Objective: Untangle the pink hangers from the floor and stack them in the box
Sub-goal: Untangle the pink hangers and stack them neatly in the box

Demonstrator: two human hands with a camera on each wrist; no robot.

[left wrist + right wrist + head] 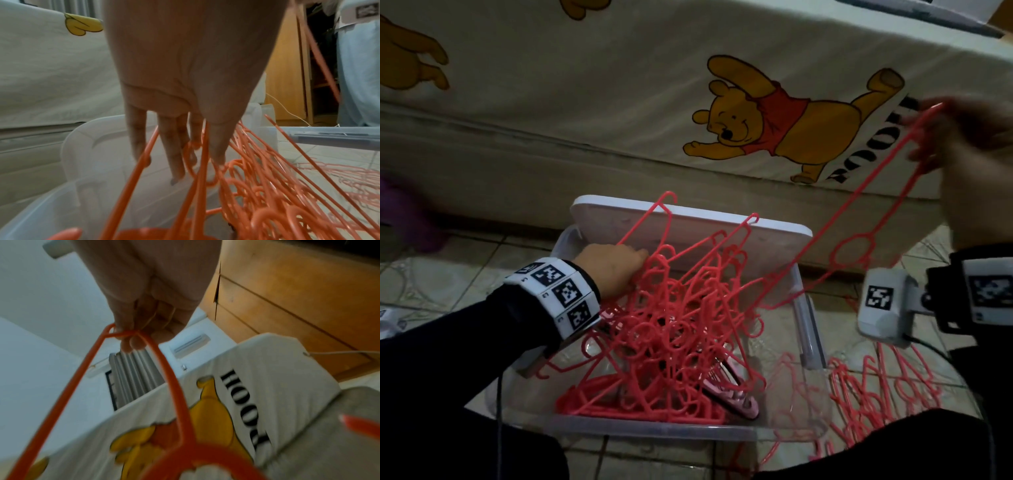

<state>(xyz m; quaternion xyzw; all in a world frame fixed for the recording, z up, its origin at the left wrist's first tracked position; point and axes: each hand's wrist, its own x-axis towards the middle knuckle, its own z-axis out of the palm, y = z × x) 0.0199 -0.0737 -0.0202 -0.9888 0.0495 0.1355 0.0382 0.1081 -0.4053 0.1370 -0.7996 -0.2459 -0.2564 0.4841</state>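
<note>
A tangle of pink hangers fills the clear plastic box on the tiled floor. My left hand is at the pile's upper left. Its fingers reach down between the rods of the pile, with thumb and forefinger pinching one rod. My right hand is raised at the upper right and grips one pink hanger by its end. This hanger stretches down toward the pile, and its lower end is still caught there. In the right wrist view the fingertips curl round that hanger's thin bar.
The box's white lid leans upright behind it. More pink hangers lie tangled on the floor to the box's right. A bed with a cartoon-bear sheet runs across the back. A purple object sits far left.
</note>
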